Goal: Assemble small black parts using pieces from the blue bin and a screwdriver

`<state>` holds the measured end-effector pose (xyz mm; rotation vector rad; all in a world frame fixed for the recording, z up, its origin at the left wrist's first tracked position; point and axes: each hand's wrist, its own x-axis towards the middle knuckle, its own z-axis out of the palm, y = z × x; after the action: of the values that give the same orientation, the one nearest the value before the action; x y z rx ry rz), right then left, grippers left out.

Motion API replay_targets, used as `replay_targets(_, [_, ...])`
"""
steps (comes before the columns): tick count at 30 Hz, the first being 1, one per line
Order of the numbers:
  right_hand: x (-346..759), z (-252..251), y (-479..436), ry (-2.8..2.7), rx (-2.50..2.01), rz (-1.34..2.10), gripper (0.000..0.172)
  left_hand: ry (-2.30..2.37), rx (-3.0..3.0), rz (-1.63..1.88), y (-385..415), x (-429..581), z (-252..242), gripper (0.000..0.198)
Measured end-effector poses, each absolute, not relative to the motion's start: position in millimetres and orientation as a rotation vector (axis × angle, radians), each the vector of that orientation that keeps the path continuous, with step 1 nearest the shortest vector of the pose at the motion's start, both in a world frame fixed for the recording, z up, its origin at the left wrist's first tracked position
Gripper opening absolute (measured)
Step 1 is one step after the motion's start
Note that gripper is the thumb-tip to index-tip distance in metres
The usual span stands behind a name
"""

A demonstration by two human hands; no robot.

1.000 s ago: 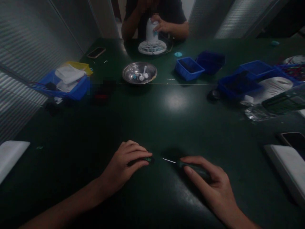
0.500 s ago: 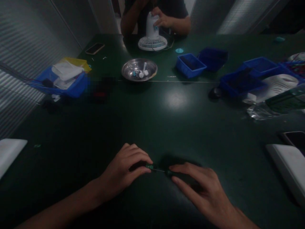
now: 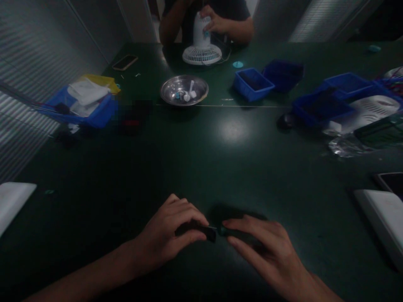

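My left hand [image 3: 176,226] is closed, thumb and fingers pinching a small dark part [image 3: 210,233] whose kind I cannot make out. Facing it, my right hand [image 3: 264,245] is closed around a screwdriver [image 3: 222,230] with a dark green handle. The screwdriver's thin metal shaft points left and reaches the small part; whether the tip sits in it is too dark to tell. Both hands are low over the dark green tabletop [image 3: 189,167], near its front.
Across the table a person's hand [image 3: 212,23] rests on a white fan [image 3: 202,53]. A metal bowl [image 3: 163,96] holds small white and blue pieces. Blue bins [image 3: 250,94] stand to its right, another blue bin [image 3: 105,115] at left. White blocks [image 3: 378,209] flank both sides.
My left hand has moved right and slightly down, closer to the screwdriver. The part in it has turned from a green face to a dark one, and less shaft shows.
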<state>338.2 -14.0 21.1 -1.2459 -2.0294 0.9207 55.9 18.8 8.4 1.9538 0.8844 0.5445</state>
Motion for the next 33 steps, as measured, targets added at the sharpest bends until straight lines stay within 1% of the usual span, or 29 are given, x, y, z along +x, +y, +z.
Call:
replay_targets(5, [340, 23, -13, -1.847, -1.397, 0.882, 0.017, 0.958, 2.019, 0.568, 19, 54, 5, 0.022])
replay_targets(7, [340, 24, -11, -1.792, -1.431, 0.871, 0.016, 0.946, 2.068, 0.594, 19, 52, 8, 0.023])
replay_targets(11, [340, 26, -9, -1.769, -1.438, 0.874, 0.015, 0.712, 2.204, 0.675, 16, 45, 20, 0.022])
replay_targets(14, [340, 27, -9, -1.770, -1.450, 0.878, 0.014, 0.474, 2.362, 0.557, 14, 40, 22, 0.023])
replay_targets(16, [340, 27, -9, -1.770, -1.466, 0.874, 0.014, 0.410, 2.448, 0.503, 16, 37, 19, 0.023])
replay_targets(19, [341, 26, -10, -1.767, -1.482, 0.879, 0.016, 0.420, 2.511, 0.553, 26, 28, 12, 0.027])
replay_targets(23, [343, 25, -10, -1.754, -1.476, 0.893, 0.019, 0.648, 2.508, 0.620, 52, 1, 9, 0.031])
replay_targets(29, [343, 23, -11, -1.750, -1.485, 0.906, 0.018, 1.180, 2.381, 0.592, 90, -50, 3, 0.023])
replay_targets(33, [344, 22, -12, -1.743, -1.483, 0.901, 0.019, 1.542, 2.368, 0.677, 99, -61, -1, 0.027])
